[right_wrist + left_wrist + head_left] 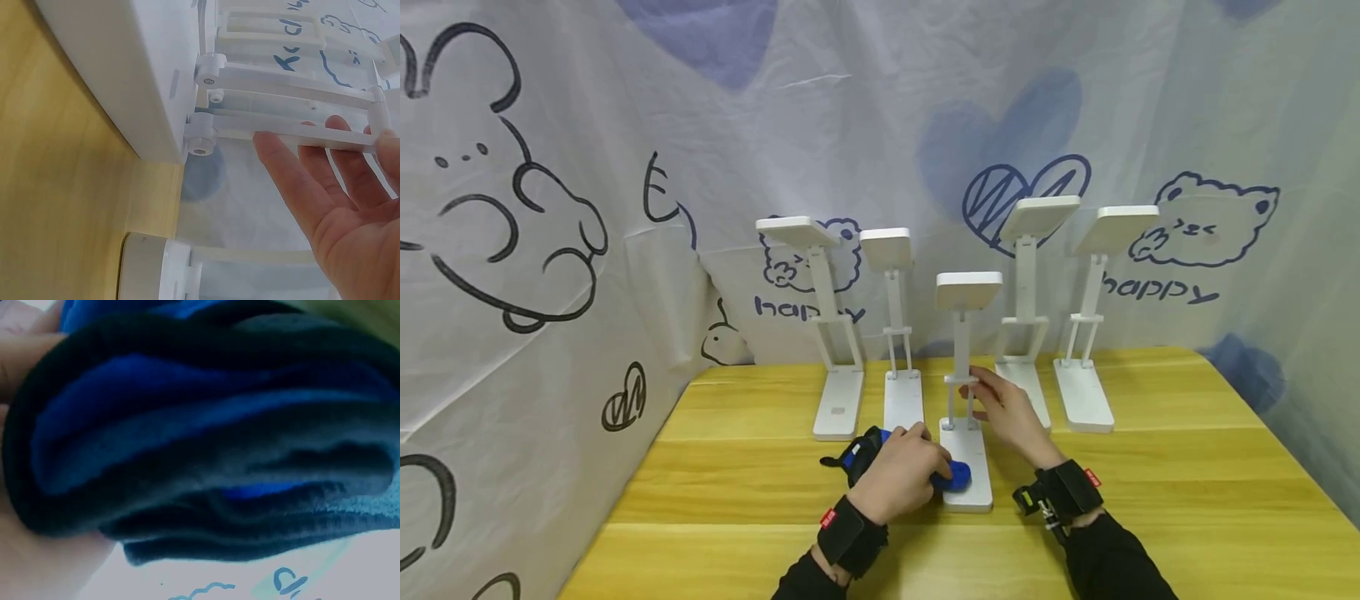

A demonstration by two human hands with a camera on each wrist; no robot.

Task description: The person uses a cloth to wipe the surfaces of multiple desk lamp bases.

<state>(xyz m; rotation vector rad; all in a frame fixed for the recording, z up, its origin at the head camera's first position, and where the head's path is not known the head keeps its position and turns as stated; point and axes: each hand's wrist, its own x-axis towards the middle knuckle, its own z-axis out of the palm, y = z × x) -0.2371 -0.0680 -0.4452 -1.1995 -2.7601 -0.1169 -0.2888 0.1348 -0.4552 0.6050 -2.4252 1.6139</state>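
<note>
My left hand [904,468] grips a bunched blue cloth with black edging [953,477]. Part of the cloth lies over the flat base of the front white folding stand [966,433]. In the left wrist view the folded cloth [156,437] fills most of the picture, fingers along its left side. At the stand's twin-rod arm, my right hand [1011,412] holds it near the middle crossbar. The right wrist view shows the right hand's fingertips [270,140] at one white rod, with the thumb by the crossbar. Above, the stand's top plate [967,290] tilts forward.
Two similar white stands [838,404] rise behind on the left, the nearer one [902,396] partly hidden by the left hand. Two more [1084,396] stand behind on the right. A printed cloth backdrop [865,125] hangs behind the wooden table [737,467].
</note>
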